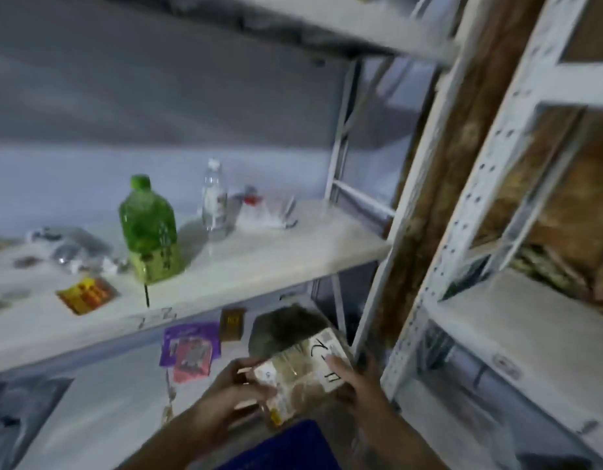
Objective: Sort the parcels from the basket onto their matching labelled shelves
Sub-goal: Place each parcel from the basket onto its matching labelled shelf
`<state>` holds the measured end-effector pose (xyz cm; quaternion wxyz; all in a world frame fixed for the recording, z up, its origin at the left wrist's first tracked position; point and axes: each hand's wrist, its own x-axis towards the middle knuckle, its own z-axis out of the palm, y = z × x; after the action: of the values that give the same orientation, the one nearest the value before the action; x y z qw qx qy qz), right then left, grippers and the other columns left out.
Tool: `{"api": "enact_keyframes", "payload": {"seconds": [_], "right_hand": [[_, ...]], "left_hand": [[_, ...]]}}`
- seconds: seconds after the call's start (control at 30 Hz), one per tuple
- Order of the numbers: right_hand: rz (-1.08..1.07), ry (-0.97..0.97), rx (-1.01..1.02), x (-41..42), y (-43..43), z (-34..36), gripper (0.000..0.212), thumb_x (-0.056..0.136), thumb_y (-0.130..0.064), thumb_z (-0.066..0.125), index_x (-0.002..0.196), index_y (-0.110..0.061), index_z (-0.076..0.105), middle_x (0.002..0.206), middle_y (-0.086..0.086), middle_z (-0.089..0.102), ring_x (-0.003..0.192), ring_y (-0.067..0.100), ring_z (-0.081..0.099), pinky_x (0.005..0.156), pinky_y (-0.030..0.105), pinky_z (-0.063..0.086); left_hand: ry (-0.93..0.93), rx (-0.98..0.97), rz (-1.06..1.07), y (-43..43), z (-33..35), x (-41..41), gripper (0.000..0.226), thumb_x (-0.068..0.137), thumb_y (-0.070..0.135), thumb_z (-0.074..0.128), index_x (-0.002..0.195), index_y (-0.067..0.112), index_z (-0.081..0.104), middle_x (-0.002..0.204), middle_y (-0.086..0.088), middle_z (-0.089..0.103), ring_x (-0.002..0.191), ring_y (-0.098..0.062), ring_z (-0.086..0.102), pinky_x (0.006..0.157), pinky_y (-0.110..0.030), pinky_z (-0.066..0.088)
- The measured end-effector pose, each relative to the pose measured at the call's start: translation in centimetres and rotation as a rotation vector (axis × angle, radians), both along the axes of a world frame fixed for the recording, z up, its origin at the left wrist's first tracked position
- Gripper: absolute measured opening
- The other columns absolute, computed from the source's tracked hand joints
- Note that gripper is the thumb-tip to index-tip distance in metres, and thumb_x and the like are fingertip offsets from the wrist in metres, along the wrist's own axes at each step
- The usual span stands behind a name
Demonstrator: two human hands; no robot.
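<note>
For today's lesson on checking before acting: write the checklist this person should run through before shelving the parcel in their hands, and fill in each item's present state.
1. Both hands on the parcel: ok; left hand and right hand grip its sides.
2. Handwritten mark on the parcel readable: cannot tell, blurred.
3. Label on the middle shelf edge readable: cannot tell, smeared.
4. Free space on the lower shelf: ok, bare board left of the purple packet.
5. Grey bag behind the parcel clear of the path: not ok, directly behind.
</note>
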<state>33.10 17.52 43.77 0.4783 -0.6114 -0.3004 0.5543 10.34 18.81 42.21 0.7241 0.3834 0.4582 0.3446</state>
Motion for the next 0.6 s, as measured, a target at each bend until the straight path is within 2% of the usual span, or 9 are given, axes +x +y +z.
{"api": "enact_keyframes", "payload": {"seconds": [0.03,0.07,0.13,0.23,0.33,0.4,0.47,0.5,0.6], "right_hand": [[-0.017,-0.031,0.063,0.9,-1.0,3.8,0.062,0.075,-0.009,0.077,0.128,-0.024,0.047,0.118,0.008,0.062,0.113,0.035,0.059,0.101,0.049,0.046],[0.014,-0.058,0.108,1.6,-2.2,7.1,0.059,0.077,-0.009,0.075,0.129,-0.021,0.048,0.114,0.009,0.065,0.109,0.034,0.062,0.094,0.046,0.051],[0.149,-0.134,0.164,2.5,-5.9,14.0,0.037,0.079,-0.017,0.073,0.114,-0.015,0.063,0.099,0.008,0.074,0.092,0.027,0.071,0.079,0.035,0.058],[0.245,-0.218,0.189,2.7,-12.1,21.7,0.022,0.072,-0.025,0.077,0.09,-0.015,0.072,0.082,0.007,0.075,0.077,0.024,0.071,0.078,0.034,0.055],[0.175,-0.171,0.305,2.4,-18.6,27.3,0.03,0.068,-0.027,0.079,0.091,-0.008,0.073,0.087,0.015,0.073,0.075,0.026,0.07,0.073,0.033,0.06],[0.16,-0.106,0.377,2.2,-22.0,29.4,0.039,0.068,-0.028,0.079,0.097,-0.003,0.073,0.095,0.019,0.072,0.082,0.027,0.07,0.073,0.033,0.06],[0.115,-0.024,0.446,2.2,-25.9,30.8,0.038,0.072,-0.024,0.075,0.101,-0.001,0.071,0.099,0.017,0.073,0.087,0.027,0.072,0.071,0.03,0.059],[0.068,0.017,0.482,2.3,-27.8,31.3,0.038,0.075,-0.021,0.073,0.106,-0.001,0.068,0.102,0.017,0.073,0.09,0.027,0.072,0.072,0.03,0.059],[-0.126,0.043,0.556,3.0,-32.5,32.4,0.043,0.083,-0.016,0.07,0.12,-0.008,0.048,0.114,0.02,0.068,0.097,0.032,0.071,0.086,0.039,0.058]], "left_hand": [[-0.008,0.076,-0.08,-0.5,3.8,-0.2,0.062,0.046,0.004,0.086,0.105,0.012,0.068,0.106,-0.015,0.071,0.099,-0.029,0.067,0.078,-0.038,0.055],[-0.02,0.147,-0.118,-1.1,7.2,-0.3,0.056,0.049,0.006,0.084,0.103,0.016,0.071,0.11,-0.015,0.07,0.1,-0.028,0.067,0.078,-0.036,0.055],[-0.059,0.29,-0.101,-2.9,14.3,-0.1,0.053,0.061,0.002,0.076,0.111,0.019,0.068,0.114,-0.015,0.069,0.1,-0.027,0.068,0.073,-0.034,0.055],[-0.131,0.468,0.082,-6.3,22.8,1.2,0.064,0.073,0.002,0.073,0.129,0.018,0.047,0.122,-0.014,0.061,0.106,-0.028,0.063,0.074,-0.034,0.054],[-0.192,0.609,0.14,-10.9,29.9,2.6,0.055,0.077,0.011,0.072,0.125,0.011,0.044,0.126,-0.014,0.056,0.104,-0.022,0.06,0.079,-0.029,0.05],[-0.179,0.673,0.141,-13.7,32.6,3.9,0.058,0.079,0.025,0.071,0.128,0.014,0.041,0.131,-0.004,0.051,0.11,-0.014,0.053,0.091,-0.026,0.043],[-0.191,0.655,0.03,-17.2,34.5,5.5,0.068,0.077,0.036,0.07,0.133,0.018,0.036,0.132,0.002,0.044,0.119,-0.015,0.045,0.104,-0.034,0.035],[-0.207,0.623,-0.073,-19.0,35.0,6.7,0.071,0.073,0.035,0.072,0.133,0.018,0.038,0.132,-0.001,0.048,0.12,-0.019,0.048,0.104,-0.037,0.039],[-0.177,0.688,-0.331,-23.4,35.4,10.5,0.068,0.069,0.016,0.076,0.129,0.012,0.046,0.124,-0.013,0.062,0.109,-0.028,0.063,0.086,-0.034,0.054]]}}
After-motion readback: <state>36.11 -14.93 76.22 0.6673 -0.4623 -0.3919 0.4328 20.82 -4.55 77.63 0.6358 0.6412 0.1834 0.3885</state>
